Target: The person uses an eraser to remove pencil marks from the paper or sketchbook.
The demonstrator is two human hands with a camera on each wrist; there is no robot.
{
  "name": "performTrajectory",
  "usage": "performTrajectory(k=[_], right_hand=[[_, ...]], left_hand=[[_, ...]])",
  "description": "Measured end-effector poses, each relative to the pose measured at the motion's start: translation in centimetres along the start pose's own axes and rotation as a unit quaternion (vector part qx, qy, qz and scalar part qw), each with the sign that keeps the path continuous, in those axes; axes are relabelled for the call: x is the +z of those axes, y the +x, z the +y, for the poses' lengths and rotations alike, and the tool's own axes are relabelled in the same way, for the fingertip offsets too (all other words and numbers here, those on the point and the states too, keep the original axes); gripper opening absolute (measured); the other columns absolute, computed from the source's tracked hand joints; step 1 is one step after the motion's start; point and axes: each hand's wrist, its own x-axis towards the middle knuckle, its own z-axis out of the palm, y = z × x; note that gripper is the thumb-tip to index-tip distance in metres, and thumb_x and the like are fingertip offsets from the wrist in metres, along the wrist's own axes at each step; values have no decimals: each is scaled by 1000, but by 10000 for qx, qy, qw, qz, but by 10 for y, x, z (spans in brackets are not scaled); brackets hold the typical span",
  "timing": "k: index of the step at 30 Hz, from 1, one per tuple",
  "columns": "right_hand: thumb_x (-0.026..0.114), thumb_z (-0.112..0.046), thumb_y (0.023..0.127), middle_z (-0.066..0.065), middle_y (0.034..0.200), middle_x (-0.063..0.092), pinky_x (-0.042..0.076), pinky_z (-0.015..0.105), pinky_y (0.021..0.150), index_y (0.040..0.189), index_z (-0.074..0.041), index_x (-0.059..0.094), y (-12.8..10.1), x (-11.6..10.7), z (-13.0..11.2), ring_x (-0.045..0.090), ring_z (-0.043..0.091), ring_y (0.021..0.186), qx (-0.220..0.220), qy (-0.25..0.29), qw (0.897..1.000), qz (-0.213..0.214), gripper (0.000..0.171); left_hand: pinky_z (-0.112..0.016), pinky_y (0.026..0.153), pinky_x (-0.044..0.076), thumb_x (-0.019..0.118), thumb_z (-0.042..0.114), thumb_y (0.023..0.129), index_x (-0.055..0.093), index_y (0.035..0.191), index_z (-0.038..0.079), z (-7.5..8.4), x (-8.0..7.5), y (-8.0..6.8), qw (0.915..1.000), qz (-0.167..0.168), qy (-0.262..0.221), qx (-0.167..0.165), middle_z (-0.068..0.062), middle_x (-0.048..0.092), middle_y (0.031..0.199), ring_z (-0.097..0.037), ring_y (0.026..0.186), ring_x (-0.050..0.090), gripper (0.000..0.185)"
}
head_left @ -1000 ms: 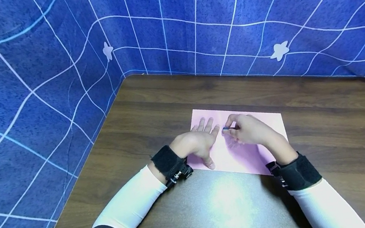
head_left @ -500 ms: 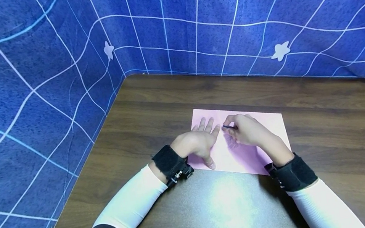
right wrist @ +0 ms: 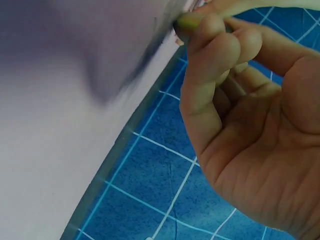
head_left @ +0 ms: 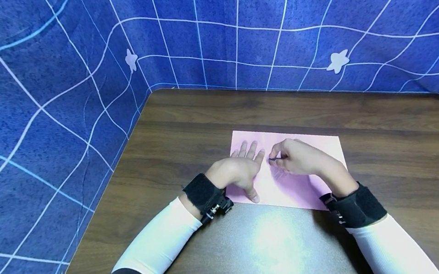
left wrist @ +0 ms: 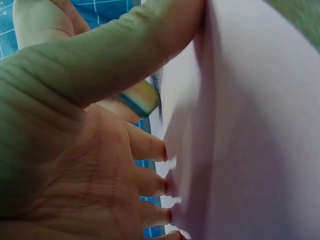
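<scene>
Since the earlier frames the right hand (head_left: 299, 159) has slid slightly toward the near edge of the desk, carrying the pencil stub (head_left: 274, 159) with it; the left hand (head_left: 240, 171) has not shifted. The stub is short and dark in the head view and lies almost flat, its long axis running left to right, its tip pointing left toward the left hand's fingertips. The right hand pinches it between thumb and curled fingers (right wrist: 215, 45), wrist bent and knuckles up, over the middle of the pink paper (head_left: 321, 151). The left hand lies flat on the paper's left part, fingers straight and spread toward the far edge, thumb (head_left: 252, 195) out at the paper's near edge. The paper sits mid-desk (head_left: 201, 125), its long sides roughly parallel to the desk's far edge. Blue grid-patterned cloth (head_left: 50, 85) stands around the desk's far and left edges.
</scene>
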Motion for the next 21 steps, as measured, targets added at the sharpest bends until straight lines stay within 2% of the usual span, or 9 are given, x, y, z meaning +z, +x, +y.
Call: performTrajectory(k=[3, 6, 10, 13, 16, 21], right_hand=[[60, 0, 96, 12, 72, 69, 50, 22, 54, 106, 5, 71, -2, -2, 0, 60, 11, 59, -89, 267, 9991, -328, 15], [62, -1, 95, 12, 75, 69, 47, 21, 53, 104, 5, 71, -4, -3, 1, 59, 11, 61, -122, 518, 9962, -683, 14], [63, -3, 95, 7, 73, 64, 37, 19, 48, 101, 5, 71, -6, -4, 2, 51, 8, 57, -49, 908, 9881, -1241, 13], [63, -3, 93, 1, 69, 60, 35, 17, 46, 101, 6, 70, -7, -3, 1, 47, 6, 54, 24, 1088, 9825, -1514, 14], [63, -2, 91, -2, 62, 54, 34, 18, 46, 99, 6, 71, -7, -1, -1, 45, 6, 52, 113, 1084, 9814, -1582, 14], [66, -4, 90, -1, 61, 55, 40, 22, 47, 98, 3, 70, -9, -1, -5, 48, 10, 52, 259, 922, 9834, -1543, 11]], left_hand=[[-48, 131, 1, 87, 55, 71, -6, 164, 11, 0, 0, 0, 10000, -6, 1, 1, -18, -23, 168, -37, 157, -20, 139], [-48, 131, 1, 87, 55, 71, -6, 165, 11, 0, 0, 0, 10000, -27, -20, -1, -18, -23, 168, -37, 157, -20, 139], [-47, 131, 0, 87, 54, 71, -5, 165, 11, 0, -1, 0, 10000, -32, -83, -9, -17, -23, 168, -36, 157, -20, 138], [-47, 131, 0, 87, 53, 71, -4, 165, 11, 0, -1, 0, 9999, -19, -101, -3, -17, -22, 169, -36, 157, -20, 138], [-47, 132, 1, 88, 53, 71, -3, 165, 11, 0, 0, 0, 10000, 13, -70, 8, -17, -21, 169, -37, 157, -18, 137], [-48, 132, 2, 88, 53, 71, -4, 165, 11, -1, 0, 0, 10000, -3, -17, -3, -17, -20, 170, -37, 157, -18, 138]])
